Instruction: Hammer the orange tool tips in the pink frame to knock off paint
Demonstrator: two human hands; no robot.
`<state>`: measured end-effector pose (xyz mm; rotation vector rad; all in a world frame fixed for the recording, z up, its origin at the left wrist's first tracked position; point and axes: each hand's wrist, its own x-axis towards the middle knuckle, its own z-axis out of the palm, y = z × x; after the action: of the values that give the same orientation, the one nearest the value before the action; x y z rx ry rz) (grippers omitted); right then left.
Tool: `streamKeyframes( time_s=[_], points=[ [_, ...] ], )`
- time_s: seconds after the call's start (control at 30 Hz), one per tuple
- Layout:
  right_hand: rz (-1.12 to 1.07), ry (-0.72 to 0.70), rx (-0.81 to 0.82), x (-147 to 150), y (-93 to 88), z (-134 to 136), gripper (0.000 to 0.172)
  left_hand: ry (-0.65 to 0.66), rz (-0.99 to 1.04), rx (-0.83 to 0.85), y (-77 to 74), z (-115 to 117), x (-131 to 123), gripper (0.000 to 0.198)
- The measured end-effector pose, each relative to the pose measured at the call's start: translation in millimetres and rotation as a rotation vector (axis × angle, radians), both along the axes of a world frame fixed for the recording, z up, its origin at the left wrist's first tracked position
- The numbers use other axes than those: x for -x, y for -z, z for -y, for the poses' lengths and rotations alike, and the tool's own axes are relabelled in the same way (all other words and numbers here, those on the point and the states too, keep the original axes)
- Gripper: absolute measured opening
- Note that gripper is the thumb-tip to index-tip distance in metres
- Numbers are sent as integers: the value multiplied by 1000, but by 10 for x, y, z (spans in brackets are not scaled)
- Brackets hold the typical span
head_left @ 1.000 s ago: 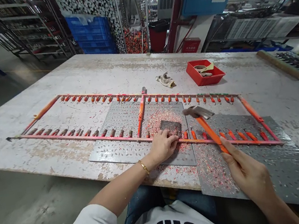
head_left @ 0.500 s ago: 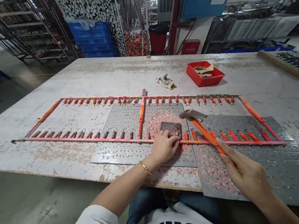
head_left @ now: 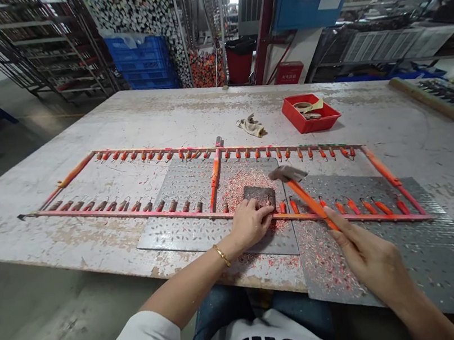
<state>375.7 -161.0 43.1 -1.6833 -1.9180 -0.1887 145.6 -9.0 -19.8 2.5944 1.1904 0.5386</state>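
A long orange-painted frame (head_left: 139,211) with rows of small hooks lies across the table (head_left: 168,116). My left hand (head_left: 252,223) presses its fingers closed on the frame's near rail, next to a small dark metal block (head_left: 260,194) under the rail. My right hand (head_left: 371,262) grips the orange handle of a hammer (head_left: 298,188). The hammer's steel head hovers just right of the block, above the hooks. Orange paint chips (head_left: 246,181) are heaped around the block.
Grey perforated metal sheets (head_left: 414,255) lie under the frame's middle and right end. A red tray (head_left: 310,112) with tape rolls and a crumpled glove (head_left: 251,125) sit farther back. A broom-like tool (head_left: 434,99) lies at the far right. Racks and blue crates (head_left: 142,57) stand behind.
The hammer head has come down and to the left, closer to the block. My left hand has stayed on the rail.
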Motion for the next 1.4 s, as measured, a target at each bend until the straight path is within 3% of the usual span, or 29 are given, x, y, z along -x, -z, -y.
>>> streamKeyframes(
  time_s=[0.1, 0.27, 0.33, 0.4, 0.53, 0.6, 0.73, 0.8, 1.0, 1.07, 1.13, 1.3, 1.4],
  points=[
    [33, 41, -38, 18, 40, -40, 54, -7, -10, -3, -4, -6, -12, 29],
    [206, 42, 193, -72, 329, -117, 53, 10, -18, -10, -27, -12, -11, 29],
    [196, 47, 209, -106, 266, -104, 51, 4, -14, -7, -19, -12, -11, 29],
    [150, 34, 166, -113, 93, -73, 50, -9, -5, 2, -3, -10, -14, 29],
    [-23, 14, -71, -86, -179, -53, 58, -18, 6, -2, 16, 2, -20, 29],
    [-7, 41, -87, -90, -119, -79, 58, -21, 8, -5, 14, 6, -19, 29],
    [176, 49, 173, -160, 207, -132, 50, -25, 14, -6, 4, 6, -16, 29],
    [199, 44, 219, -205, 258, -127, 49, -18, 14, -7, 3, 3, -17, 30],
    [61, 51, 38, -196, -186, -80, 49, -43, 19, 11, 14, 1, -30, 27],
    [6, 61, -50, -166, -225, -109, 51, -44, 19, 8, 15, 5, -33, 27],
    [45, 51, -23, -155, -117, -157, 52, -46, 20, 5, 14, 10, -34, 27],
    [245, 34, 240, -226, 298, -237, 50, -34, 11, 5, -5, 20, -18, 30],
    [253, 33, 217, -245, 232, -218, 49, 3, -17, 6, -10, 9, 16, 34]
  ],
)
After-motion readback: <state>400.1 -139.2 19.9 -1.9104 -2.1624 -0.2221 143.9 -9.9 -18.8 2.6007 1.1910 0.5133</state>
